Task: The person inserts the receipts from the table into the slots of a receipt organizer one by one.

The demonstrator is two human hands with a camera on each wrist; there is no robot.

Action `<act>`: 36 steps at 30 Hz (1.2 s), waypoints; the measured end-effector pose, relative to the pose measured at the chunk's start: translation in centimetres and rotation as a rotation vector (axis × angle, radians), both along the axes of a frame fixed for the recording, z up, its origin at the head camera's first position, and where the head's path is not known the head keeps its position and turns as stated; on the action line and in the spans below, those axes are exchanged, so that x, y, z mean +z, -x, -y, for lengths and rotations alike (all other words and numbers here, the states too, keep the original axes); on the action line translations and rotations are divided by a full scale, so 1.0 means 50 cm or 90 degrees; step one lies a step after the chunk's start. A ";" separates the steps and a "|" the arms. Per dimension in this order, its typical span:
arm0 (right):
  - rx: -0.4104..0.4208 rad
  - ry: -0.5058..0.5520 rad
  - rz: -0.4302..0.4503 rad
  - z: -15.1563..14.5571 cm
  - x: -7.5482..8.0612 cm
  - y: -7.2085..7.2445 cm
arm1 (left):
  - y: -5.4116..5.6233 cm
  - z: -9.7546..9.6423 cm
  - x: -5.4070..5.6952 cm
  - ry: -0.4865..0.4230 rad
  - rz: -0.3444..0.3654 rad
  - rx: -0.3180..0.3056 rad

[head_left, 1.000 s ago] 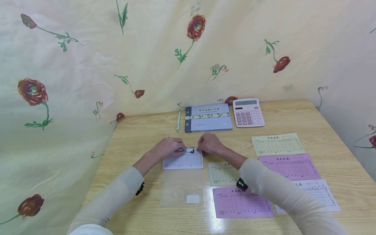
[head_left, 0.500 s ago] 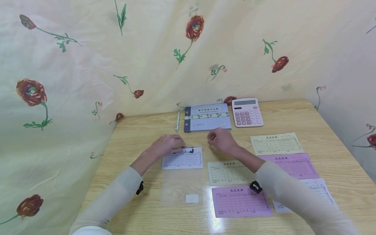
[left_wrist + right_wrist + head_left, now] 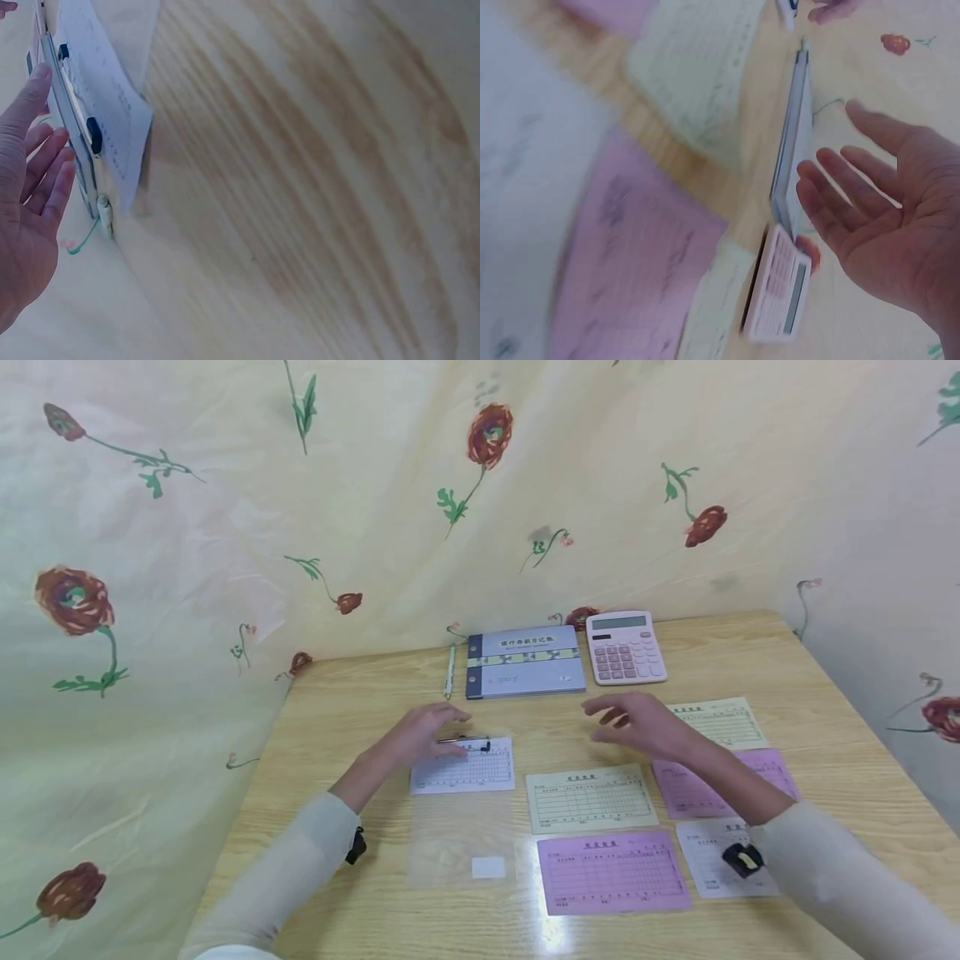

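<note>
A white printed form (image 3: pixel 465 770) lies at the top of a clear clipboard (image 3: pixel 450 847), under its metal clip (image 3: pixel 474 741) with black ends. My left hand (image 3: pixel 408 742) is right by the clip's left end, fingers loosely bent; in the left wrist view, that hand (image 3: pixel 30 172) holds nothing and appears apart from the clip. Farther right, my right hand (image 3: pixel 637 722) hovers over the table with relaxed fingers and nothing in them. The right wrist view has this hand (image 3: pixel 892 202) with its palm bare. Below it lies a pale green form (image 3: pixel 592 797).
A pink form (image 3: pixel 615 872) lies in front. Along the right are a white form (image 3: pixel 712 860), another pink form (image 3: pixel 765 768) and a pale green one (image 3: pixel 727 722). A pen (image 3: pixel 450 672), a blue account book (image 3: pixel 525 662) and a pink calculator (image 3: pixel 626 647) stand along the back.
My right hand has moved right, away from the clipboard, its fingers loosening. My left hand has come off the clip, its fingers spreading. The form stays under the clip.
</note>
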State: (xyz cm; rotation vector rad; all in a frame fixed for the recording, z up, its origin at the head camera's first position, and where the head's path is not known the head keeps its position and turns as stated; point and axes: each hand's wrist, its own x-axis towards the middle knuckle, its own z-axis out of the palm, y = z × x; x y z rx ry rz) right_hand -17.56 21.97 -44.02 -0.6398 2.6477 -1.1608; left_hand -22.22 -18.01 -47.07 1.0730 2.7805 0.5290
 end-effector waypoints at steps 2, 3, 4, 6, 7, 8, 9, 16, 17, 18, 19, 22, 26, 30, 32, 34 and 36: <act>0.016 -0.003 0.012 -0.018 -0.003 -0.015 | -0.003 0.002 -0.007 -0.001 0.003 0.005; 0.022 -0.005 0.017 -0.026 -0.006 -0.022 | -0.003 0.003 -0.011 -0.004 0.003 0.007; 0.026 -0.010 0.021 -0.034 -0.009 -0.030 | -0.004 0.003 -0.015 -0.008 0.003 0.008; 0.037 -0.013 0.026 -0.046 -0.013 -0.044 | -0.005 0.004 -0.021 -0.012 0.004 0.007; 0.039 -0.016 0.027 -0.051 -0.016 -0.051 | -0.005 0.004 -0.025 -0.013 0.003 0.006; 0.040 -0.022 0.026 -0.055 -0.018 -0.057 | -0.005 0.004 -0.028 -0.013 0.002 0.005; 0.041 -0.026 0.024 -0.058 -0.020 -0.062 | -0.005 0.003 -0.031 -0.012 -0.001 0.003; 0.031 -0.078 -0.009 -0.062 -0.031 -0.084 | -0.008 -0.002 -0.043 -0.002 -0.040 -0.004; 0.027 -0.085 -0.009 -0.062 -0.032 -0.086 | -0.009 -0.002 -0.044 0.001 -0.049 -0.007; 0.023 -0.093 -0.009 -0.062 -0.034 -0.089 | -0.010 -0.002 -0.044 0.002 -0.060 -0.012; 0.019 -0.100 -0.009 -0.061 -0.035 -0.091 | -0.011 -0.002 -0.045 0.003 -0.068 -0.016; 0.008 -0.119 -0.012 -0.061 -0.040 -0.097 | -0.014 -0.002 -0.045 -0.001 -0.083 -0.027; 0.005 -0.129 -0.012 -0.060 -0.048 -0.097 | -0.016 -0.001 -0.045 -0.008 -0.105 -0.040; 0.008 -0.130 -0.005 -0.057 -0.056 -0.094 | -0.014 0.000 -0.047 0.000 -0.126 -0.049; 0.008 -0.131 -0.003 -0.055 -0.059 -0.093 | -0.013 0.000 -0.046 0.005 -0.130 -0.050; 0.008 -0.133 0.001 -0.053 -0.062 -0.092 | -0.013 0.000 -0.046 0.009 -0.130 -0.051; 0.009 -0.135 0.001 -0.051 -0.064 -0.091 | -0.013 0.000 -0.045 0.013 -0.129 -0.052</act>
